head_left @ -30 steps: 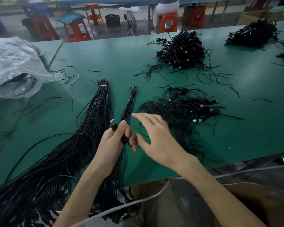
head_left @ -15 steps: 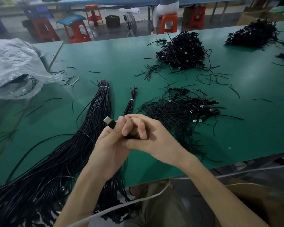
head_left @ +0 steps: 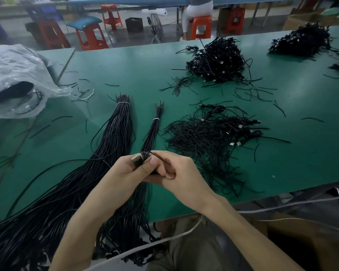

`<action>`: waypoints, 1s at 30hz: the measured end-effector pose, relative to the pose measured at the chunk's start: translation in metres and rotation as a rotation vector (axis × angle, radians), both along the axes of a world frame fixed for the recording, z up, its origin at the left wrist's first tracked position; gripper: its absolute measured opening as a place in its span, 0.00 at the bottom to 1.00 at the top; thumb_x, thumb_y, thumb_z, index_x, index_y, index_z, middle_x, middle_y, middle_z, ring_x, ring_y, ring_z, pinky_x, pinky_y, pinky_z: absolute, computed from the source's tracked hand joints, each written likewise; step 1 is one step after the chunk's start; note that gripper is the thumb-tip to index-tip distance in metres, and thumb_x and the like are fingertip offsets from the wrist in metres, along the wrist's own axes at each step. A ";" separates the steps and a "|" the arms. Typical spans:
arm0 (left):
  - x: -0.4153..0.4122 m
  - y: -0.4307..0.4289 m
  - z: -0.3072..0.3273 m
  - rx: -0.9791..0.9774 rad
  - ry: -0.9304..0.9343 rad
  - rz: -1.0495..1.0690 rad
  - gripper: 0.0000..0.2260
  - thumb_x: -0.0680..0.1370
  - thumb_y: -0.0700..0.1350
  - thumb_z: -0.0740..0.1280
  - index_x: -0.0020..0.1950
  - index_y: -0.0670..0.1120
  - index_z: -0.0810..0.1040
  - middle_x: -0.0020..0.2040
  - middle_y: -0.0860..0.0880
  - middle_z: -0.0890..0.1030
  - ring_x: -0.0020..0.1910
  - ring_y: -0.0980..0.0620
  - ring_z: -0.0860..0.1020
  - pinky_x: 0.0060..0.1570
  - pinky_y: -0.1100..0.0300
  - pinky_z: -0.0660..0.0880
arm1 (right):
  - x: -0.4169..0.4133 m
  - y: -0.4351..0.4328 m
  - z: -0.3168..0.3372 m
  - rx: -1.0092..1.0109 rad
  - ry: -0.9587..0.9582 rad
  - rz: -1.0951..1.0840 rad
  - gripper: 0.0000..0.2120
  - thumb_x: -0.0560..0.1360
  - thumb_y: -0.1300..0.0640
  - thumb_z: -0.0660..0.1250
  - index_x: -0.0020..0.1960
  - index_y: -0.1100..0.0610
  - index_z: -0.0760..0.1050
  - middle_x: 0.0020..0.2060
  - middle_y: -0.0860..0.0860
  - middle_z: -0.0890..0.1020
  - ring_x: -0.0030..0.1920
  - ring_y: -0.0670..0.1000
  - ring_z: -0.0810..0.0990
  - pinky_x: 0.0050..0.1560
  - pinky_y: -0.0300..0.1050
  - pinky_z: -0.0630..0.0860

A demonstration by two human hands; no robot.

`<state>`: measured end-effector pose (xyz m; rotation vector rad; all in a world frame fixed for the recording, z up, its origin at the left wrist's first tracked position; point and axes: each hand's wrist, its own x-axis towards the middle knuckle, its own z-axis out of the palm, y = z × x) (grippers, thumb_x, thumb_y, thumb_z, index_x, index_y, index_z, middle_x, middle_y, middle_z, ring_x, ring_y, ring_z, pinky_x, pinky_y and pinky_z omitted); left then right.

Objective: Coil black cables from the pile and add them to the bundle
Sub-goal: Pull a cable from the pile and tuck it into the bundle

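My left hand (head_left: 129, 173) grips a black cable (head_left: 143, 156) by its coiled end, the metal USB plug sticking out above my thumb. My right hand (head_left: 181, 173) is curled against it and pinches the same cable's strand at the top of the coil. Both hands hover over the near part of the green table (head_left: 125, 65). A thick tied bundle of black cables (head_left: 114, 137) lies to the left, with a thin tied bundle (head_left: 152, 132) beside it. A loose pile of black cables (head_left: 209, 137) lies to the right of my hands.
Two more heaps of coiled cables (head_left: 217, 61) (head_left: 301, 42) sit at the far side of the table. A clear plastic bag (head_left: 14, 75) lies at the left. Short black tie scraps are scattered over the table. Orange stools (head_left: 90, 38) and a seated person stand beyond the table.
My right hand went from spread open to curled against my left hand and now pinches the cable. The plug end has turned and cable loops sit around it.
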<state>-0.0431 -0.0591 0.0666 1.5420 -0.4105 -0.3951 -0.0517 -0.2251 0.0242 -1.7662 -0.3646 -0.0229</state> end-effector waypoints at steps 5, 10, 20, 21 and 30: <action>-0.001 0.007 -0.005 -0.002 -0.086 -0.061 0.14 0.85 0.47 0.60 0.50 0.42 0.83 0.54 0.40 0.85 0.59 0.40 0.82 0.60 0.51 0.79 | -0.002 0.001 -0.005 0.124 0.039 -0.033 0.21 0.73 0.63 0.74 0.65 0.56 0.79 0.55 0.47 0.84 0.57 0.49 0.84 0.58 0.51 0.82; 0.002 0.012 -0.011 -0.078 -0.117 -0.160 0.15 0.86 0.48 0.62 0.58 0.39 0.83 0.58 0.41 0.84 0.62 0.40 0.81 0.62 0.55 0.76 | -0.006 0.006 -0.008 0.199 0.000 -0.052 0.18 0.75 0.63 0.73 0.64 0.57 0.79 0.55 0.46 0.85 0.59 0.52 0.83 0.60 0.51 0.81; -0.004 0.005 -0.028 -0.244 -0.089 -0.029 0.12 0.83 0.49 0.66 0.55 0.41 0.84 0.57 0.38 0.84 0.61 0.35 0.80 0.62 0.51 0.77 | -0.016 0.014 -0.012 0.292 -0.035 -0.119 0.16 0.75 0.62 0.74 0.62 0.50 0.80 0.54 0.45 0.85 0.58 0.52 0.83 0.58 0.46 0.80; -0.005 0.004 -0.028 -0.243 -0.095 0.012 0.12 0.83 0.50 0.67 0.54 0.42 0.84 0.56 0.38 0.84 0.61 0.35 0.81 0.62 0.51 0.77 | -0.015 0.014 -0.012 0.254 -0.059 -0.140 0.16 0.76 0.61 0.74 0.62 0.50 0.79 0.54 0.44 0.84 0.58 0.50 0.83 0.57 0.43 0.80; -0.020 -0.005 -0.031 -0.104 -0.185 0.287 0.12 0.82 0.49 0.64 0.46 0.43 0.82 0.49 0.41 0.85 0.54 0.41 0.84 0.56 0.47 0.81 | -0.007 0.006 -0.017 -0.041 -0.168 -0.177 0.22 0.74 0.67 0.73 0.66 0.57 0.78 0.58 0.46 0.82 0.60 0.42 0.80 0.61 0.36 0.75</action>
